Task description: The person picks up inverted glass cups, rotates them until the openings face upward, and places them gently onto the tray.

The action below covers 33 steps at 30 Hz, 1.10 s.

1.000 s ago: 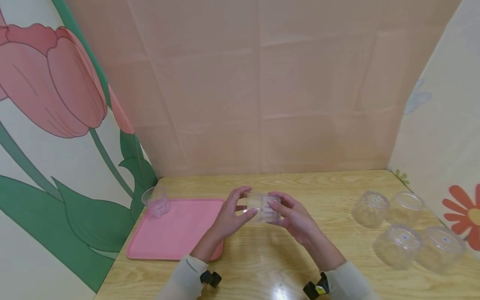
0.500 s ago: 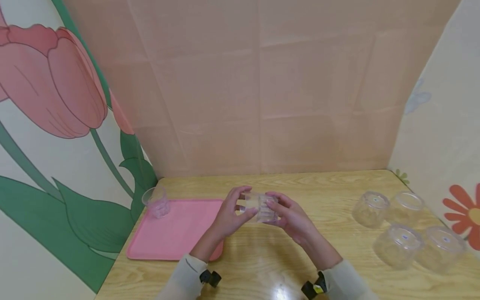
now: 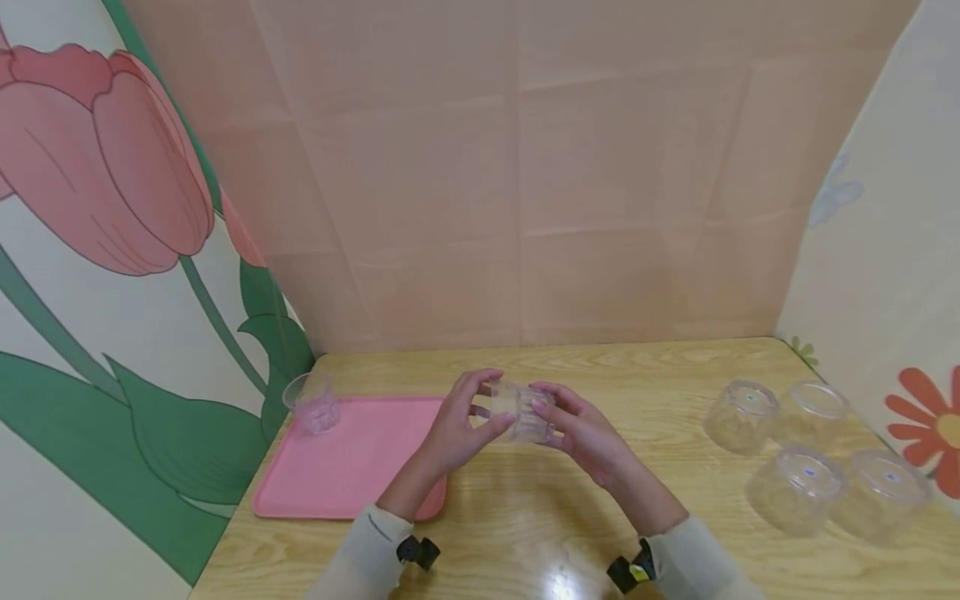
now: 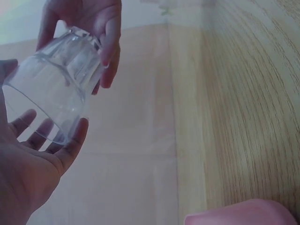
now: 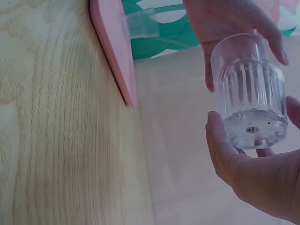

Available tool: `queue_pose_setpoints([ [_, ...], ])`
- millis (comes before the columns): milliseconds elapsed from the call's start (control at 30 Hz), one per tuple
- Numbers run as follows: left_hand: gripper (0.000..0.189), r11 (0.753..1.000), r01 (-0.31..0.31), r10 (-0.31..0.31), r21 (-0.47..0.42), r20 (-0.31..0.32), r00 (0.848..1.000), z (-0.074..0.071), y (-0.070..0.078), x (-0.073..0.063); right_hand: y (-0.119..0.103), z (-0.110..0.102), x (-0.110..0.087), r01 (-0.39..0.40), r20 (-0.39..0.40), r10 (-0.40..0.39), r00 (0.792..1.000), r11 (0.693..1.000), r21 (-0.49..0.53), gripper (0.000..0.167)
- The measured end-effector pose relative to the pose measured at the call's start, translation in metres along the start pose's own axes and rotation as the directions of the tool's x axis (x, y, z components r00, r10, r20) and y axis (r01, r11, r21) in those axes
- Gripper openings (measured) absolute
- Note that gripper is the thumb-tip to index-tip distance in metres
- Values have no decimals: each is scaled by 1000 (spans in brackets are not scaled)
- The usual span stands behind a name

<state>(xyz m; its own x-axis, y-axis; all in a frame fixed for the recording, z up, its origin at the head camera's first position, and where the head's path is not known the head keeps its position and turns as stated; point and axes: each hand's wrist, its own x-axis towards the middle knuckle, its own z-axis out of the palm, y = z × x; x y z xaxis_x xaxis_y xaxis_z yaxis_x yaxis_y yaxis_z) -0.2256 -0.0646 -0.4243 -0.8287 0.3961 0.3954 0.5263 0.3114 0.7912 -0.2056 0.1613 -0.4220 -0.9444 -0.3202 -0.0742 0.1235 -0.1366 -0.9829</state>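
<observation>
Both hands hold one clear ribbed tumbler (image 3: 517, 414) on its side, above the wooden table. Its mouth faces my left hand (image 3: 459, 427), whose thumb and fingers are curled round the rim. My right hand (image 3: 592, 440) grips the ribbed part near the base, thumb on the near side. Seen from the left wrist, the tumbler (image 4: 58, 93) is see-through, with nothing visible inside it. In the right wrist view the thick base of the tumbler (image 5: 253, 129) shows a small mark in its centre.
A pink tray (image 3: 352, 471) lies on the left of the table, with a similar clear tumbler (image 3: 318, 414) standing upright at its far left corner. Several clear tumblers (image 3: 797, 492) stand upside down at the right. A pink backdrop (image 3: 517, 208) rises behind the table.
My right hand and the tumbler have shifted very slightly left. My left hand keeps its hold at the rim; the tray and the other tumblers stay put.
</observation>
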Motion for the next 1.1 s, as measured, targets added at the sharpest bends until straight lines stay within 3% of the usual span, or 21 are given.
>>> queue_pose_setpoints([
  [367,59,999,-7,7,39,-3,1000,-9,4,0,-2,-4,-2,18,11,-17,1000,993,-119,58],
  [700,62,996,32,-31,85,-13,999,-23,2,-4,-6,-18,-6,44,-9,-47,999,975,-220,62],
  [1100,63,981,42,-42,190,-7,999,-44,-2,-6,-16,-43,-14,45,-50,-80,996,870,-490,65],
])
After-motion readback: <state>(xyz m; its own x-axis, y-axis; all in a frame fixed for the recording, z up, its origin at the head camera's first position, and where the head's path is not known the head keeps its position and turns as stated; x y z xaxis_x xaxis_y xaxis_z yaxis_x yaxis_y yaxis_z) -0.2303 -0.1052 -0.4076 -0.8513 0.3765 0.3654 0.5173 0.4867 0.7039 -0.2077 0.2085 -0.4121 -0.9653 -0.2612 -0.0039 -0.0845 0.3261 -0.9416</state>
